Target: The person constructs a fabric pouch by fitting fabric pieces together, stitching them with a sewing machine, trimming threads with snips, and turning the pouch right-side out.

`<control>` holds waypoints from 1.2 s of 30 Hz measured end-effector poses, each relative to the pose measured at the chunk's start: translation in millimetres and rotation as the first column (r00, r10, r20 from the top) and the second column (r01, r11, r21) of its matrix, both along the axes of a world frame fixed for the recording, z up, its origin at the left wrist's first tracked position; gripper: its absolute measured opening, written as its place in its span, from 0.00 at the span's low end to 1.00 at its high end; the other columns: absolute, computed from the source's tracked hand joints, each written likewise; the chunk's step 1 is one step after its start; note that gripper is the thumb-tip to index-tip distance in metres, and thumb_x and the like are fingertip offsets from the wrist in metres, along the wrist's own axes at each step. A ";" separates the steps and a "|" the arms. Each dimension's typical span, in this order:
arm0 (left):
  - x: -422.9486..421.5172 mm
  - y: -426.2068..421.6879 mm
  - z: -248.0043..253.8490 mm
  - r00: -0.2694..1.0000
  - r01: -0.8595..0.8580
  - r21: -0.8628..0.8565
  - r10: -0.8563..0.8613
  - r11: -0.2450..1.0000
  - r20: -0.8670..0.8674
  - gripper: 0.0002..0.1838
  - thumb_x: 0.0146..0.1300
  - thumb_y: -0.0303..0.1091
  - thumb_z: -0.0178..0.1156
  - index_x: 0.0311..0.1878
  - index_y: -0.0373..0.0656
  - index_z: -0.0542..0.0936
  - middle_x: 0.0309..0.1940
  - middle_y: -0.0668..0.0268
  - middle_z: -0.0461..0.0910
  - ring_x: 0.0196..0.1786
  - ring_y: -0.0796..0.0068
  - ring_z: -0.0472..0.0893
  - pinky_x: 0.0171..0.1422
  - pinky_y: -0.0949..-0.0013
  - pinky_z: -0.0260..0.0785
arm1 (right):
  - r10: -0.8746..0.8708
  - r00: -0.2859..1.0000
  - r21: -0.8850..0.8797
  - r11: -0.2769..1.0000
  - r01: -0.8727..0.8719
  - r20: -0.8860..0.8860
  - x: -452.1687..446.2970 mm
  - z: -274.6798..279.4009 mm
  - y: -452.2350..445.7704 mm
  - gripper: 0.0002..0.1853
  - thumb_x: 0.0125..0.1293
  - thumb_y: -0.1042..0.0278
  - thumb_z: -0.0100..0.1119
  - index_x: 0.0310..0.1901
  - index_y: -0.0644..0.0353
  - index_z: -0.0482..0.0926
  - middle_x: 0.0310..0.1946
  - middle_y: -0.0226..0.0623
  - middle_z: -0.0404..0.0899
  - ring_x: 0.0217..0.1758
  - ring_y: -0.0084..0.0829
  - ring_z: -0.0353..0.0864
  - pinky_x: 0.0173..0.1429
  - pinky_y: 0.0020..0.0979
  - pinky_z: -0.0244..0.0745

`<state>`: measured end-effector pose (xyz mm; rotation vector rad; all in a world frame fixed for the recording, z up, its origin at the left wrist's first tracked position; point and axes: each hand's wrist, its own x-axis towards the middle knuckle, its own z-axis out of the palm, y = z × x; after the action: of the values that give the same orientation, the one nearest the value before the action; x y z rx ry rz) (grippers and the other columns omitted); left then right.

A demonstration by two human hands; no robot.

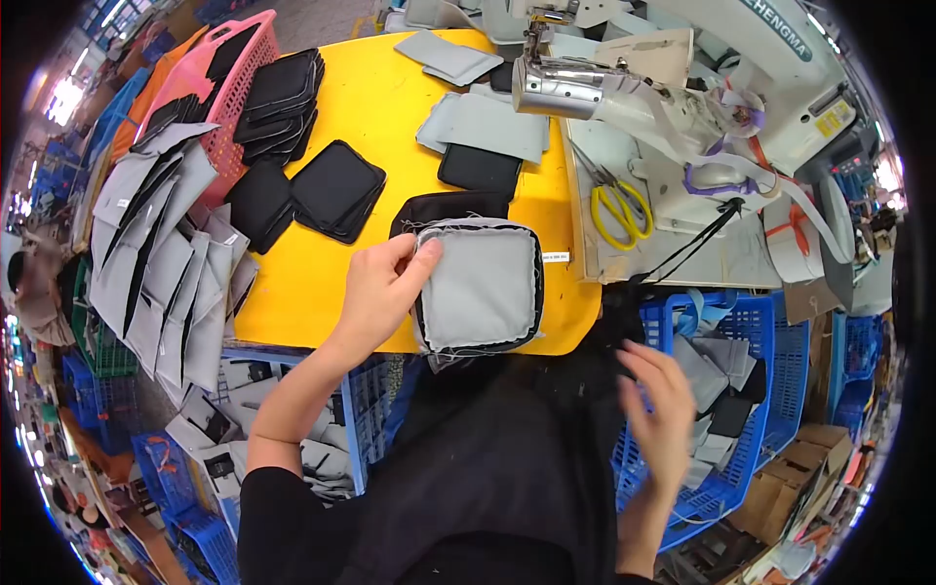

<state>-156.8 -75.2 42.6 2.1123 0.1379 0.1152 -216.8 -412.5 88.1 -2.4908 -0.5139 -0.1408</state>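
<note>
A square sewn fabric piece [480,288], light grey with a black border and frayed threads round its edges, lies flat at the front of the yellow table [380,88]. My left hand [387,286] pinches its upper left corner between thumb and fingers. From its right side a small white label [556,257] sticks out. Black fabric [448,207] shows just behind it. My right hand [663,400], slightly blurred, hangs off the table beside the blue basket [655,336], fingers apart and nothing visible in them.
Yellow-handled scissors [619,213] lie by the sewing machine [673,102] at the right. Black square pieces [338,190] and grey panels [494,125] are on the table. A pink basket [234,102] and stacked grey-black pieces [161,258] stand at the left.
</note>
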 end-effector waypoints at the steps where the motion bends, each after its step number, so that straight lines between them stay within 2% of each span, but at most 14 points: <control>1: -1.7 -5.3 -1.6 1.000 -0.015 -0.004 0.015 1.000 0.003 0.24 0.71 0.44 0.59 0.25 0.35 0.70 0.15 0.62 0.62 0.22 0.81 0.61 0.25 0.65 0.54 | 0.136 0.989 0.092 0.986 -0.142 0.065 18.7 -8.4 26.8 0.19 0.57 0.80 0.66 0.52 0.62 0.83 0.57 0.45 0.80 0.57 0.45 0.80 0.61 0.38 0.75; 3: -5.4 -14.6 -8.1 0.999 -0.051 -0.098 0.051 0.994 -0.003 0.22 0.72 0.43 0.59 0.27 0.34 0.71 0.16 0.62 0.63 0.22 0.80 0.63 0.26 0.65 0.56 | 0.292 0.945 0.023 0.954 -0.298 0.149 48.1 -6.7 83.3 0.32 0.54 0.74 0.71 0.63 0.62 0.75 0.65 0.50 0.73 0.66 0.50 0.73 0.65 0.41 0.73; 8: -9.7 -34.4 -37.4 0.995 -0.088 -0.500 0.055 0.861 -0.080 0.17 0.72 0.40 0.57 0.33 0.34 0.73 0.19 0.59 0.69 0.22 0.73 0.70 0.30 0.66 0.64 | 0.305 0.916 -0.104 0.952 -0.287 0.260 67.4 -61.0 136.6 0.41 0.53 0.73 0.70 0.70 0.64 0.66 0.68 0.56 0.69 0.71 0.52 0.70 0.68 0.43 0.70; 9: -11.2 -36.7 -48.3 0.995 -0.096 -0.508 0.063 0.856 -0.082 0.17 0.72 0.40 0.57 0.33 0.34 0.73 0.19 0.59 0.69 0.22 0.73 0.70 0.30 0.66 0.64 | 0.236 0.942 0.012 0.969 -0.246 0.240 71.4 -77.8 131.8 0.38 0.53 0.74 0.69 0.69 0.64 0.68 0.67 0.56 0.70 0.68 0.51 0.72 0.66 0.42 0.72; 13: -20.6 -55.8 -84.6 0.990 0.132 -0.303 -0.140 0.944 -0.004 0.12 0.69 0.37 0.59 0.36 0.37 0.75 0.24 0.59 0.77 0.28 0.62 0.78 0.35 0.65 0.69 | 0.077 0.986 0.243 0.964 -0.111 0.147 72.1 -121.2 108.3 0.28 0.55 0.78 0.65 0.61 0.65 0.74 0.60 0.55 0.76 0.59 0.49 0.79 0.58 0.38 0.76; 16: -21.5 -64.5 -87.4 0.871 -0.132 0.152 0.042 0.980 0.489 0.09 0.63 0.32 0.63 0.44 0.41 0.79 0.38 0.59 0.80 0.41 0.61 0.80 0.46 0.64 0.73 | 0.034 0.994 0.282 0.957 -0.063 0.106 70.9 -128.3 93.6 0.20 0.56 0.80 0.62 0.52 0.65 0.78 0.51 0.51 0.81 0.49 0.48 0.83 0.50 0.36 0.78; 20: 5.0 -56.7 -42.3 0.823 -0.220 0.494 -0.111 0.841 0.557 0.23 0.53 0.25 0.64 0.55 0.45 0.80 0.53 0.56 0.76 0.53 0.53 0.77 0.57 0.59 0.71 | -0.082 0.991 0.436 0.900 0.029 0.102 72.2 -123.8 88.2 0.10 0.56 0.83 0.62 0.41 0.65 0.79 0.37 0.44 0.81 0.35 0.41 0.81 0.41 0.33 0.76; 23: 8.3 -45.7 -48.9 0.920 -0.037 0.380 -0.117 0.924 0.374 0.33 0.48 0.21 0.61 0.63 0.48 0.77 0.59 0.53 0.72 0.59 0.51 0.74 0.65 0.55 0.66 | -0.081 0.991 0.508 0.861 0.018 0.103 73.0 -121.8 80.4 0.08 0.61 0.82 0.62 0.41 0.65 0.76 0.33 0.32 0.74 0.36 0.23 0.73 0.42 0.22 0.69; 28: -19.9 -41.6 -50.2 0.964 -0.039 0.271 -0.035 0.962 0.265 0.35 0.46 0.19 0.59 0.63 0.48 0.78 0.60 0.54 0.73 0.60 0.50 0.73 0.66 0.54 0.65 | -0.025 0.994 0.775 0.624 0.101 -0.109 65.9 -116.5 72.5 0.05 0.67 0.79 0.60 0.42 0.65 0.74 0.37 0.29 0.74 0.39 0.21 0.72 0.46 0.21 0.67; 31: -29.8 -27.2 -71.4 0.954 -0.228 0.407 0.121 0.885 0.274 0.32 0.49 0.21 0.61 0.62 0.50 0.78 0.61 0.54 0.72 0.61 0.50 0.72 0.66 0.53 0.63 | -0.197 0.959 0.869 0.416 0.270 -0.203 68.1 -108.3 62.6 0.05 0.74 0.74 0.54 0.46 0.65 0.73 0.40 0.29 0.74 0.41 0.22 0.72 0.50 0.20 0.65; 32: -31.4 -24.8 -70.9 0.953 -0.234 0.402 0.127 0.885 0.275 0.32 0.49 0.21 0.61 0.62 0.50 0.78 0.61 0.54 0.72 0.61 0.50 0.72 0.66 0.53 0.63 | -0.193 0.960 0.867 0.421 0.266 -0.201 70.5 -104.1 58.8 0.05 0.74 0.74 0.54 0.46 0.65 0.73 0.40 0.29 0.74 0.41 0.22 0.72 0.50 0.20 0.65; 34: -34.0 -17.8 -64.1 0.948 -0.208 0.522 0.039 0.827 0.317 0.30 0.50 0.19 0.59 0.60 0.49 0.80 0.63 0.52 0.71 0.62 0.49 0.72 0.68 0.54 0.62 | -0.440 0.889 0.677 0.694 0.244 0.131 73.2 -92.5 54.2 0.10 0.77 0.69 0.50 0.52 0.66 0.74 0.46 0.33 0.75 0.47 0.24 0.75 0.53 0.24 0.69; 35: -34.3 -15.4 -61.9 0.942 -0.202 0.580 -0.005 0.789 0.336 0.30 0.50 0.18 0.58 0.59 0.48 0.81 0.63 0.51 0.71 0.62 0.48 0.72 0.69 0.55 0.62 | -0.437 0.890 0.680 0.694 0.238 0.134 77.3 -79.5 54.7 0.10 0.77 0.69 0.50 0.52 0.66 0.74 0.46 0.33 0.75 0.47 0.24 0.75 0.53 0.24 0.69; 36: -34.5 -14.5 -62.0 0.941 -0.207 0.580 -0.003 0.788 0.339 0.30 0.50 0.18 0.58 0.59 0.48 0.81 0.63 0.51 0.71 0.62 0.48 0.72 0.69 0.55 0.62 | -0.455 0.890 0.837 0.500 0.221 0.037 83.6 -62.1 56.5 0.12 0.77 0.67 0.51 0.55 0.66 0.74 0.49 0.35 0.75 0.51 0.26 0.75 0.58 0.27 0.70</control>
<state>-191.3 -89.7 -19.4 2.6955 0.0155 0.6518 -133.2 -356.0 26.0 -1.5879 0.0137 -0.7073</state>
